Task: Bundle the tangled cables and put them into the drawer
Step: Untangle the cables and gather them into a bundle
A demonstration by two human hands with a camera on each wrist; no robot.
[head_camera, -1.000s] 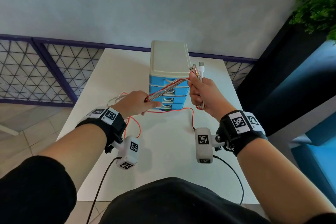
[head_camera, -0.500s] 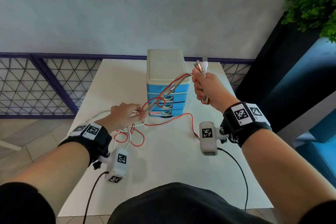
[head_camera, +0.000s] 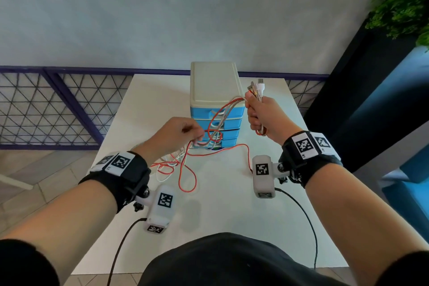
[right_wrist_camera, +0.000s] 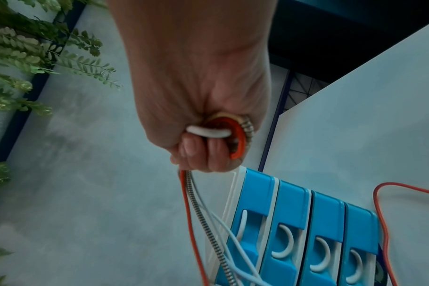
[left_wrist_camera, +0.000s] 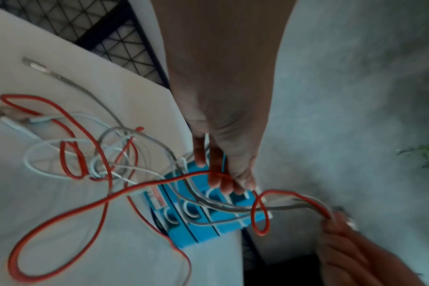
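A tangle of red, white and braided grey cables (head_camera: pixel 183 165) lies on the white table (head_camera: pixel 227 204) in front of a small blue drawer unit (head_camera: pixel 214 104) with several shut drawers. My right hand (head_camera: pixel 260 114) is raised beside the unit and grips the gathered cable ends (right_wrist_camera: pixel 223 131), plugs sticking up above the fist (head_camera: pixel 256 87). Strands run from it down to my left hand (head_camera: pixel 178 134), which hooks its curled fingers around the red cable (left_wrist_camera: pixel 159 183) just in front of the lower drawers (left_wrist_camera: pixel 208 212). The remaining loops (left_wrist_camera: pixel 86 154) trail loose on the table.
A purple metal grid railing (head_camera: pixel 58 104) runs behind the table on the left. A dark cabinet with a green plant (head_camera: pixel 399 0) stands at the right, and a pale wall is behind. Black camera leads (head_camera: pixel 308 223) hang from both wrists over the table's near edge.
My left hand has slid along the cables, first down toward the table, now up again close to the drawers. My right hand keeps its grip on the cable ends, held high.
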